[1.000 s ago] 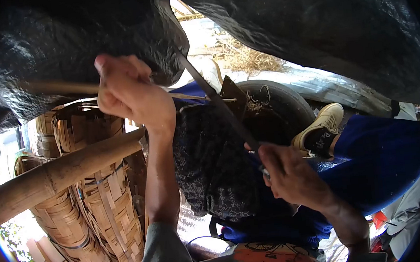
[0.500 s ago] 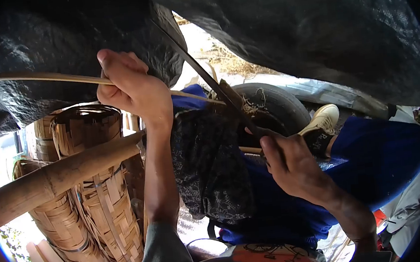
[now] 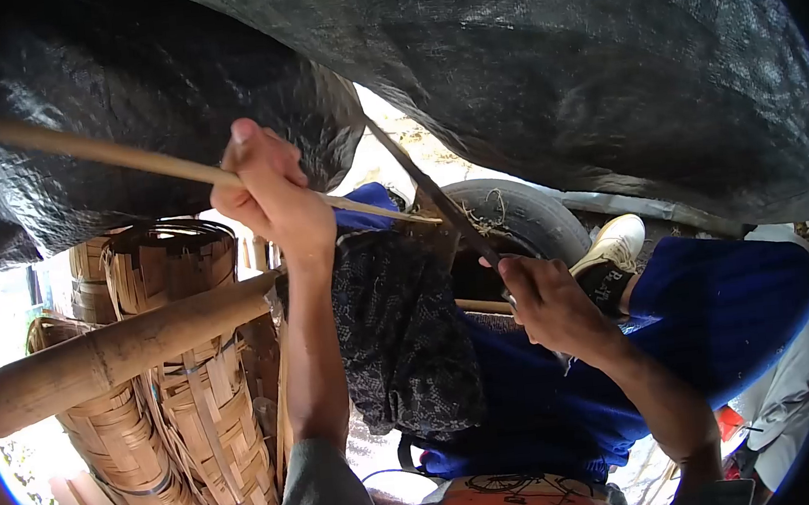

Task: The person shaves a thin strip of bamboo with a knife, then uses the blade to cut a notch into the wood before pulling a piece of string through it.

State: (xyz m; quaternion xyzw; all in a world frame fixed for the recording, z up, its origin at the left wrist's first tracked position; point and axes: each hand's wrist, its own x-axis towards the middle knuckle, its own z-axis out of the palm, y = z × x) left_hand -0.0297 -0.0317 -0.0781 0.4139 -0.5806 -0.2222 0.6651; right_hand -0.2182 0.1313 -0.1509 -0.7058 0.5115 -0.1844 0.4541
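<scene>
My left hand [image 3: 272,192] is closed around a long, thin bamboo strip [image 3: 142,162]. One end of it rises toward the upper left, blurred, and the other runs past my wrist to a tip near the knife. In my right hand [image 3: 558,302] is a long dark-bladed knife [image 3: 427,183], its blade slanting up and to the left. The strip's tip lies right beside the blade in this view. Beneath both, a dark patterned cloth [image 3: 408,348] covers one leg of my blue trousers [image 3: 716,293]. My fingers hide most of the knife's handle.
Tall woven bamboo baskets [image 3: 210,394] stand at the left, crossed by a thick bamboo pole [image 3: 111,360]. An old tyre [image 3: 546,216] lies ahead, near my shoe [image 3: 615,244]. Black plastic sheeting [image 3: 580,64] hangs low across the top.
My left hand has shifted slightly right and down with the strip, whose tip now shows left of the blade. The knife has moved a little down and right. The view has shifted slightly.
</scene>
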